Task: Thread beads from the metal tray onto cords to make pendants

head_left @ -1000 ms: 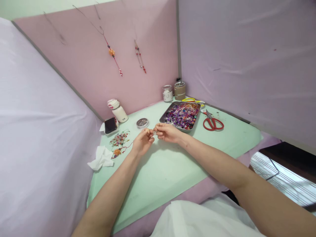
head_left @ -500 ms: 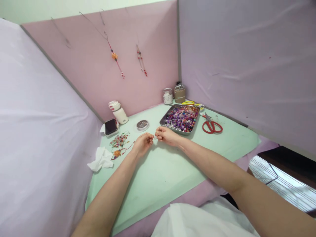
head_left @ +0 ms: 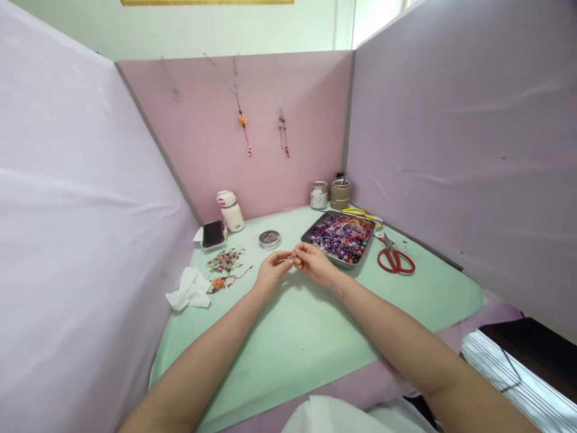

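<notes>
My left hand (head_left: 273, 272) and my right hand (head_left: 313, 262) meet fingertip to fingertip above the green tabletop (head_left: 288, 349). Both are closed in a pinch. Something small and thin sits between the fingers, too tiny to name. Just beyond my right hand lies a metal tray (head_left: 347, 263) full of purple, clear and orange beads (head_left: 338, 237), with loose pale cord (head_left: 349, 225) on top. A small round container (head_left: 269, 239) of dark bits stands beyond my left hand. Left of that hand lie strung beads with cords (head_left: 225, 260) and an orange bead ornament (head_left: 219, 283).
Red-handled scissors (head_left: 395, 261) lie right of the tray, a yellow-handled tool (head_left: 354, 211) behind it. Two jars (head_left: 318, 196) stand at the back. A white bottle (head_left: 232, 213), a phone (head_left: 213, 233) and a crumpled tissue (head_left: 190, 290) are at left. Beaded ornaments (head_left: 243, 120) hang on the pink panel.
My two hands have come together, closing the small gap between their fingertips. The camera view has tilted up and shifted, showing more wall above the panel.
</notes>
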{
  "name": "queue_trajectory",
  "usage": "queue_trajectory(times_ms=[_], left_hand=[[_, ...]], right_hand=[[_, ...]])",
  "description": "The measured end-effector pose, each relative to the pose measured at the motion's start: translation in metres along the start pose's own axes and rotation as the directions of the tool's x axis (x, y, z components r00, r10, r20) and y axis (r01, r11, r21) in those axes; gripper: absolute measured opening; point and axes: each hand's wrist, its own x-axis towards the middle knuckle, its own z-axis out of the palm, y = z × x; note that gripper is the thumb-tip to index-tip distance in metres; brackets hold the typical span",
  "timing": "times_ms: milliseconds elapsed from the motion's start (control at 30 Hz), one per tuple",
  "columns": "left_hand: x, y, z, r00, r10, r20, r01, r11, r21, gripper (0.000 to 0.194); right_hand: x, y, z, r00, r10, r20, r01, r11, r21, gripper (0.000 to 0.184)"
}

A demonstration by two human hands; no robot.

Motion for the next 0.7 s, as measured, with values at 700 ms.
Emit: queue_trajectory(times_ms=[700], left_hand=[[0.0,0.004,-0.002,0.988,0.106,-0.109,-0.105,0.994,0.012,0.035]], right_hand=[[-0.081,-0.117,-0.137,0.664,-0.469,-0.583,-0.676,-0.041,-0.736,0.023]])
